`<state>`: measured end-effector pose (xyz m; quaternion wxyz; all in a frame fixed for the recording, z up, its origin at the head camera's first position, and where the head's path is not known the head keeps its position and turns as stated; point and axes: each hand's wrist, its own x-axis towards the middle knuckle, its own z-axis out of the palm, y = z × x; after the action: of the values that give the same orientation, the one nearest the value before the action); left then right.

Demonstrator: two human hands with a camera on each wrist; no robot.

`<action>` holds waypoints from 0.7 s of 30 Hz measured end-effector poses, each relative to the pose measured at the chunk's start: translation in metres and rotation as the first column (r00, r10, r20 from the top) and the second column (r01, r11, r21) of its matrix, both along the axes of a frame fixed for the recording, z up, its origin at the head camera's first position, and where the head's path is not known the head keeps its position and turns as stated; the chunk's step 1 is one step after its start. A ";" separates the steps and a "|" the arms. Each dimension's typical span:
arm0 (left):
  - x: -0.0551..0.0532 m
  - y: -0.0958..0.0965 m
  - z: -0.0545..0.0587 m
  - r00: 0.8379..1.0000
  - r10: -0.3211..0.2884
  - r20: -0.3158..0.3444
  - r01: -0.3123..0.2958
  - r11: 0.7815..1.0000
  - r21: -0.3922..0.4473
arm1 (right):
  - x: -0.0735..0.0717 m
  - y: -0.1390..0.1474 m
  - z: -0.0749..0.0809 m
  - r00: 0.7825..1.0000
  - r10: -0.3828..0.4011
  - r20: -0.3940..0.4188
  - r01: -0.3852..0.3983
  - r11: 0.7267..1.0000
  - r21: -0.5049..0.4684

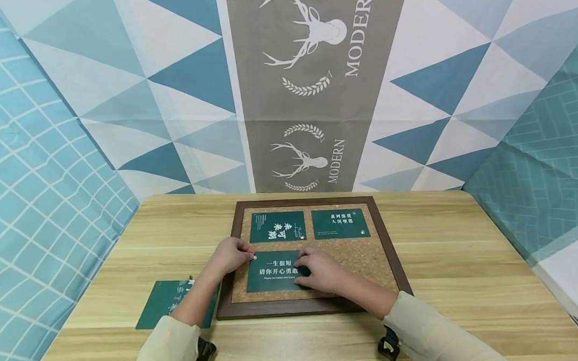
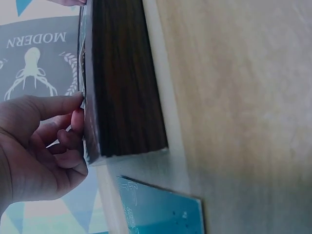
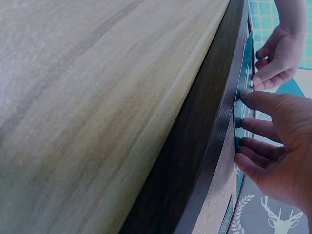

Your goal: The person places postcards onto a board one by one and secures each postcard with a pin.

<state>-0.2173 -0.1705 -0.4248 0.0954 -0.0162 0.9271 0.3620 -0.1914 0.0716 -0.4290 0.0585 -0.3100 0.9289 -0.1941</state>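
A dark-framed cork board (image 1: 355,264) lies on the table. On its lower left lies a green card (image 1: 269,282) with white lettering. At that card's upper left corner my left hand (image 1: 230,254) pinches a small pale pushpin (image 1: 255,257), which the fingers mostly hide in the left wrist view. My right hand (image 1: 324,269) rests on the card's right part, spread fingertips pressing its surface, as the right wrist view also shows. Above are two more green cards, one at left (image 1: 266,224) and one at right (image 1: 337,229), with shiny pins at some corners.
Another green card (image 1: 154,307) lies on the wooden table (image 1: 468,280) left of the board, partly behind my left forearm. A small dark object (image 1: 190,278) is at its top edge. Patterned cloth (image 1: 188,98) hangs behind the table.
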 end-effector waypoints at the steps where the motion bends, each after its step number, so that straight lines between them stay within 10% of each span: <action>1: 0.000 0.001 0.000 1.000 -0.001 -0.006 0.001 1.000 -0.005 | 0.000 0.000 0.000 1.000 0.000 0.000 0.000 1.000 0.000; 21: 0.002 0.006 -0.001 0.998 0.020 -0.055 -0.023 0.998 -0.051 | 0.001 0.000 -0.001 1.000 0.005 -0.022 -0.005 1.000 0.002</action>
<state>-0.2152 -0.1641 -0.4254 0.0657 -0.0189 0.9383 0.3391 -0.1903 0.0717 -0.4298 0.0490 -0.3143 0.9289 -0.1897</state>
